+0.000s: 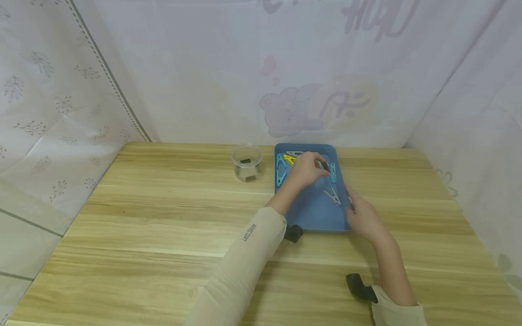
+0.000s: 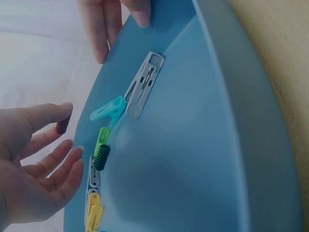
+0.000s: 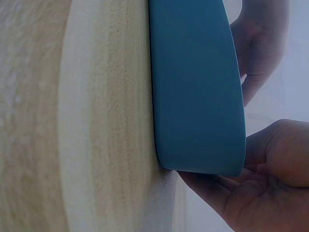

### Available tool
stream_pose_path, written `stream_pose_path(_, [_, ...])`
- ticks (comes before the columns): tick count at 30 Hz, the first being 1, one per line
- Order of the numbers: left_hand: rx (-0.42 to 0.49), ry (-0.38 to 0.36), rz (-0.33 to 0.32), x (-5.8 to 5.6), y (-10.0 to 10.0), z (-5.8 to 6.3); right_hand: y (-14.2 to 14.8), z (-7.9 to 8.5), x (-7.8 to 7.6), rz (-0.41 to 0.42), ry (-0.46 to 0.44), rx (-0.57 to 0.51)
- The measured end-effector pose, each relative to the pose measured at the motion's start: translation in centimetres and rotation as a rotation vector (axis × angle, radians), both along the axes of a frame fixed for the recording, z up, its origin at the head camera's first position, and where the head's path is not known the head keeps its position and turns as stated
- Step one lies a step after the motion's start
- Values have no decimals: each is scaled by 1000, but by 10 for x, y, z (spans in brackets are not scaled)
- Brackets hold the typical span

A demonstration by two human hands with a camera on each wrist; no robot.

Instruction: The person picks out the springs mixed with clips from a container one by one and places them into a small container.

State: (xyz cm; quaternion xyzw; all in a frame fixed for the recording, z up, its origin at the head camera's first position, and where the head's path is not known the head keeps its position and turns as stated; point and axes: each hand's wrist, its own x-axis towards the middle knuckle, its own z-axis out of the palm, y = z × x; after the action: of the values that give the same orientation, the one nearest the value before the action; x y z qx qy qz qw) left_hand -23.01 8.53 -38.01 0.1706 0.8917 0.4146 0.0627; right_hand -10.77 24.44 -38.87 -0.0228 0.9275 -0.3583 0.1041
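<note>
Over the far part of the blue tray [image 1: 314, 215], my left hand [image 1: 306, 171] pinches a small dark red coil spring [image 2: 63, 125] between thumb and index finger; the other fingers are loosely bent. My right hand [image 1: 364, 218] grips the tray's right side, with the thumb at the inner wall and fingers outside, as the right wrist view shows. Inside the tray lie several clothespins: a grey one [image 1: 332, 196], a blue one [image 1: 333, 173], a yellow one [image 1: 289, 159] and others along the edges. A dark green coil spring [image 2: 102, 157] rests against a light green clothespin [image 2: 101, 139].
Left of the tray stands a clear round tub [image 1: 246, 170] with a dark coil [image 1: 245, 161] and a brown coil [image 1: 250, 178] in it. The wooden table [image 1: 163, 235] meets printed curtains [image 1: 204, 81] at the back and sides. Black curved pieces [image 1: 359, 287] are at both sleeves.
</note>
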Motion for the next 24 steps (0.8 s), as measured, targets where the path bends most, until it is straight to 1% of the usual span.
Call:
stream_pose_path(5, [23,15,2,3,-3,3,0,0,0,-3,5,-3])
stream_pose_path(12, [8,14,13,4,-6,6,0,0,1,-1,17,7])
stream_pose_path(18, [5,39,19,6,-10,10,0,0,0,-4,11,-4])
stream_pose_path(24, [-1,57,37,8,-14,15,0,0,0,-8,5,-2])
